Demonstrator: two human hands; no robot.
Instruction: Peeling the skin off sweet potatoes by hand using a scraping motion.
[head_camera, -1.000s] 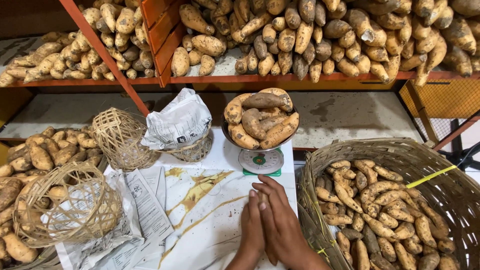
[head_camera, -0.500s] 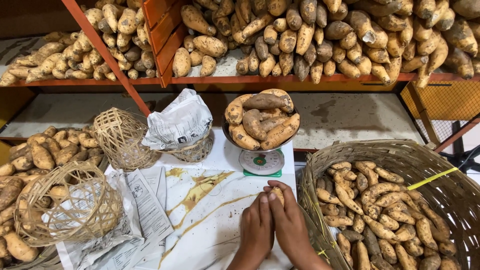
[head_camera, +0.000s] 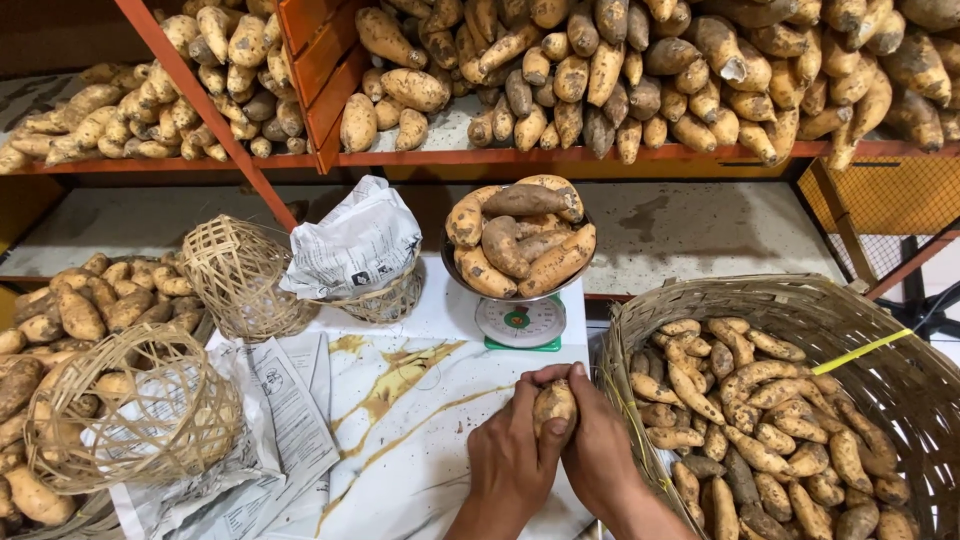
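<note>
Hands met over the marbled table top (head_camera: 420, 470): we found our left hand (head_camera: 510, 460) and right hand (head_camera: 600, 455) both closed around one sweet potato (head_camera: 554, 405), held upright between them just above the surface. We noted a kitchen scale (head_camera: 519, 322) directly behind, its pan heaped with tubers, and a large wicker basket (head_camera: 800, 300) of sweet potatoes just beside the right hand.

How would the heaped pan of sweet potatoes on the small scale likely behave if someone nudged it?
The pan is piled well above its rim with sweet potatoes, so it probably is heavy and top-heavy. The scale beneath looks narrower than the pan, so a push might tip it. The rounded top tubers would likely roll off first.
</note>
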